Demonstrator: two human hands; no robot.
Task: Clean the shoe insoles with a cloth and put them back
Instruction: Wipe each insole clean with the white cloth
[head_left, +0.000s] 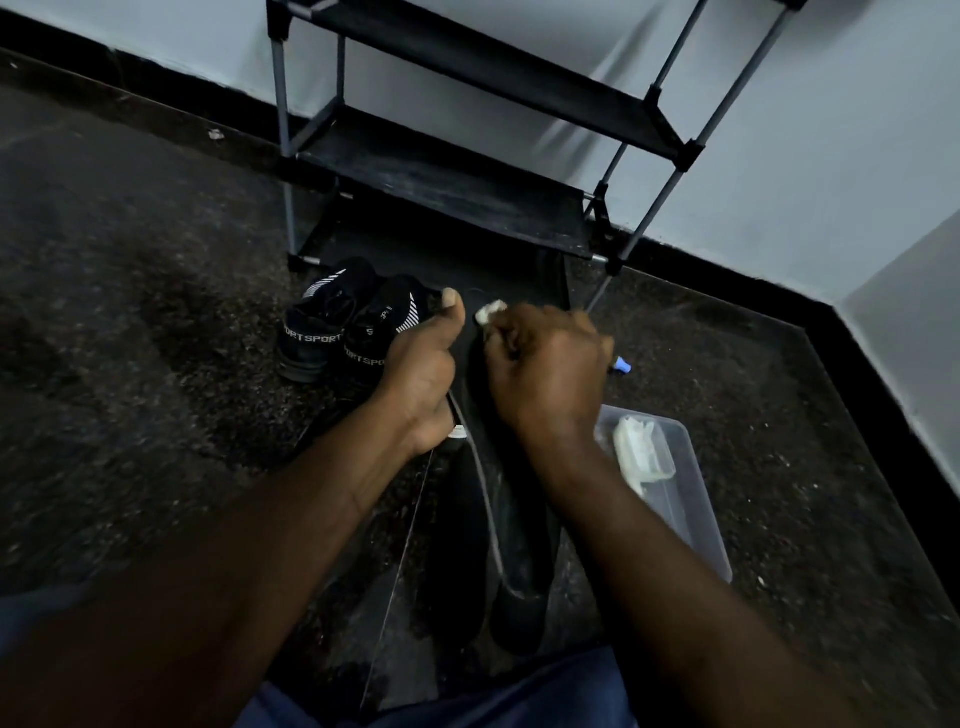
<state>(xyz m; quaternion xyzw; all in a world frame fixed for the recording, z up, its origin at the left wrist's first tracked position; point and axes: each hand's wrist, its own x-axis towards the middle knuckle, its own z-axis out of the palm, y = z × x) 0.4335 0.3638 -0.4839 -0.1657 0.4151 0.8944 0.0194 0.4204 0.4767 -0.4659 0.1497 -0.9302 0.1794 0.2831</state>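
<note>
A dark speckled floor (156, 364) runs to pale grey-blue walls (779, 156) edged by a black skirting (883, 374), which turns a corner at 3 o'clock. At 12 o'clock a black shoe rack (441, 182) on grey poles stands against the wall, its lowest shelf just above the hands. Open floor spreads wide from 8 to 10 o'clock. The right side is tighter, with a clear plastic container (691, 493) at 4 o'clock holding a white wad (641, 457), and a small blue-tipped object (622, 367) just past the right knuckles. A pair of black shoes (322, 332) lettered SPORT sits at 10 o'clock, touching each other, beside the left grip (421, 374). That grip curls round the edge of a dark insole (519, 545), thumb straight up, and the insole's long body runs down toward 6 o'clock between the forearms. The right grip (545, 369) is bunched tight on a white cloth (491, 312), which pokes out at its 11 o'clock side against the insole's upper end. A second dark insole shape (457, 545) lies alongside, and whether it touches the first cannot be told.
</note>
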